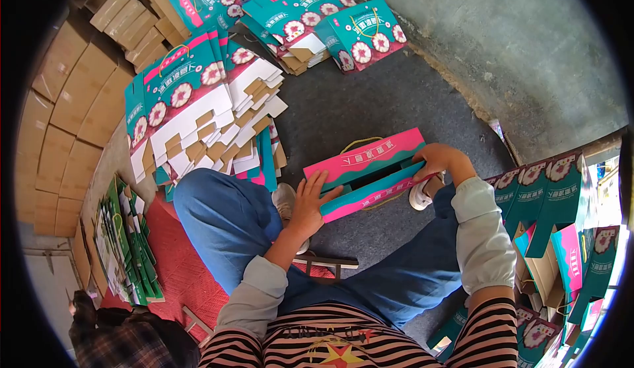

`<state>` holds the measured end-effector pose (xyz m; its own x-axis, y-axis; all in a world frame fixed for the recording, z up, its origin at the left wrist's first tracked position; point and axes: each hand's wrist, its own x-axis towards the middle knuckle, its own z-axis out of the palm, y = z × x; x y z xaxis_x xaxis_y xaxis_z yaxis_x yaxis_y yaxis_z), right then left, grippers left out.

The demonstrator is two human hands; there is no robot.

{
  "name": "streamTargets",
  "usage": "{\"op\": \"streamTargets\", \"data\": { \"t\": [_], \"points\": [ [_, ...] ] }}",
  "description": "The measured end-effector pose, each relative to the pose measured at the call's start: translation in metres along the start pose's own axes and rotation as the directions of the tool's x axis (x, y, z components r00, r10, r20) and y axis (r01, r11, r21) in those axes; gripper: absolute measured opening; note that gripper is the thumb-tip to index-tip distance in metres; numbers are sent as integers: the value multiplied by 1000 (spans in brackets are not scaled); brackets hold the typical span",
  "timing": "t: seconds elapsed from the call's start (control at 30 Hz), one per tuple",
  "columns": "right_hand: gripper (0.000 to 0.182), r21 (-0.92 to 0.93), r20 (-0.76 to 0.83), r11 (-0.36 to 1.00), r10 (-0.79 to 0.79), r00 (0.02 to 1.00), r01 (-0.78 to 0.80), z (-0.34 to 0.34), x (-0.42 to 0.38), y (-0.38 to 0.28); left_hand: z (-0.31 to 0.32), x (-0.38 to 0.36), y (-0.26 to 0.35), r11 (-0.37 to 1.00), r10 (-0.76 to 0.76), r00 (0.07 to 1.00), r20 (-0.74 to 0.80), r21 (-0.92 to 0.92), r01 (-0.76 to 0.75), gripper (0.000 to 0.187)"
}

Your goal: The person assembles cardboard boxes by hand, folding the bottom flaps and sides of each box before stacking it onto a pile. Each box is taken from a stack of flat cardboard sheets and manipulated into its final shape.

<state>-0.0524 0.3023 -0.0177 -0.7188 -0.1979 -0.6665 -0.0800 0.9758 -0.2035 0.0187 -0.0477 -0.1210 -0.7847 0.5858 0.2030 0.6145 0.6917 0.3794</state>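
Note:
Between my knees stands a pink-and-teal cardboard gift box [370,157] with a yellow cord handle on its far side. Its top is partly open, with a dark gap between the two long pink-edged panels. At the left end, my left hand [308,203] grips the box, fingers on the far panel and thumb on the near one. My right hand [444,159] is closed around the right end, its fingertips partly hidden by the cardboard. Part of a second cord shows below the near panel.
Flat printed box sheets [191,104] are heaped ahead on the left, with more boxes [363,34] behind. Brown cartons [79,97] line the left wall. Finished-looking boxes [545,190] are stacked at right. Green flattened cardboard [125,242] lies on a red mat [178,249].

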Motion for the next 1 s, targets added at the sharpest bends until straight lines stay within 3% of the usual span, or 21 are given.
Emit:
{"op": "streamTargets", "data": {
  "t": [0.03, 0.13, 0.2, 0.3, 0.4, 0.5, 0.6, 0.63, 0.73, 0.8, 0.9, 1.0],
  "points": [
    [72, -8, -23, 1000, 0, 1000, -1, -1, -4, -1, 1, -2, 0, 995, -70, 996, -57, -68, 66, 53],
    [87, -32, -320, 997, -81, 944, 75, 15, 8, 24, 6, -12, 2, 939, -275, 947, -169, -258, 226, 63],
    [100, 27, -346, 996, -69, 936, 83, 16, 7, 29, 9, -21, 1, 888, -384, 900, -204, -347, 300, 60],
    [113, 135, -303, 990, -3, 953, 46, 12, 7, 30, 46, -35, -19, 594, -560, 828, -32, -711, 375, 53],
    [118, 264, -223, 964, 40, 974, 21, 5, 7, 35, 50, -37, -28, 392, -522, 831, 191, -812, 433, 57],
    [120, 406, -155, 914, 75, 985, -6, 5, 12, 47, 23, -28, -22, 50, -568, 700, 433, -830, 555, 72],
    [119, 523, -126, 852, 101, 987, -20, 8, 17, 57, 17, -23, -17, 77, -598, 657, 458, -784, 616, 89],
    [119, 556, -123, 831, 108, 987, -21, 9, 18, 60, 10, -20, -11, 98, -599, 665, 446, -784, 614, 83],
    [106, 399, -252, 916, 61, 966, 47, 23, 31, 71, 3, -15, -5, 195, -584, 713, 389, -785, 588, 74],
    [94, 401, -193, 914, 150, 970, -62, 29, 38, 71, 16, -16, -12, 304, -545, 775, 319, -787, 537, 78],
    [81, 467, -175, 878, 212, 961, -108, 36, 47, 63, 34, -17, -14, 298, -587, 698, 410, -692, 657, 80],
    [76, 502, -193, 863, 177, 965, -58, 43, 57, 65, 45, -19, -12, 326, -601, 709, 371, -696, 640, 74]
  ]
}}
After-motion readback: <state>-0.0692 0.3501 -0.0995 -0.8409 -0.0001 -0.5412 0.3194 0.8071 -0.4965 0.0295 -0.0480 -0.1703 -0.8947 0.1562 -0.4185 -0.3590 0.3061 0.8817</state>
